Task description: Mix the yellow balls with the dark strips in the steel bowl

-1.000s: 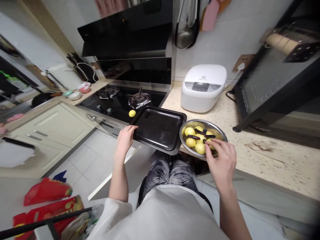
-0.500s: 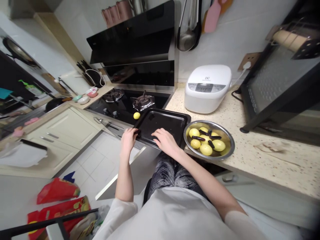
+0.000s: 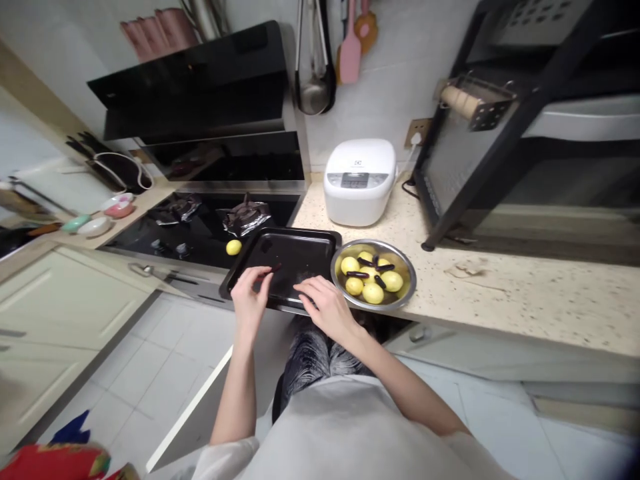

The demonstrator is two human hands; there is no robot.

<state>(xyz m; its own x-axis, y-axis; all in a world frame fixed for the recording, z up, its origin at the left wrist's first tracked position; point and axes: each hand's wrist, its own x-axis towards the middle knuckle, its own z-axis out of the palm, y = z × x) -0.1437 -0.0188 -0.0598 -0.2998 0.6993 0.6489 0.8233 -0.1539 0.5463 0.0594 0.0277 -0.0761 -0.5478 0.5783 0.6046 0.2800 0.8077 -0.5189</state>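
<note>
My left hand (image 3: 251,291) is over the left part of a black baking tray (image 3: 305,248), its thumb and fingers pinching a small dark elongated piece (image 3: 275,268). My right hand (image 3: 325,303) hovers above the tray's front right, thumb and fingers apart, with nothing visible in it. Just right of the tray is a steel bowl (image 3: 411,283). It holds several yellow rounded pieces (image 3: 373,293), smooth and lemon-like, with several dark elongated pieces (image 3: 357,274) lying on top. One more yellow round piece (image 3: 233,247) sits on the hob by the tray's left edge.
A white rice cooker (image 3: 357,200) stands on the speckled counter (image 3: 450,293) behind the bowl. The black gas hob (image 3: 210,220) runs left of the tray, with burners at the back. A dark metal rack (image 3: 450,153) rises at right. Small bowls (image 3: 96,227) stand far left.
The view has swung right, shifting the counter leftward in the picture. My left hand has moved inward over the tray with the dark piece, closer to my right hand.
</note>
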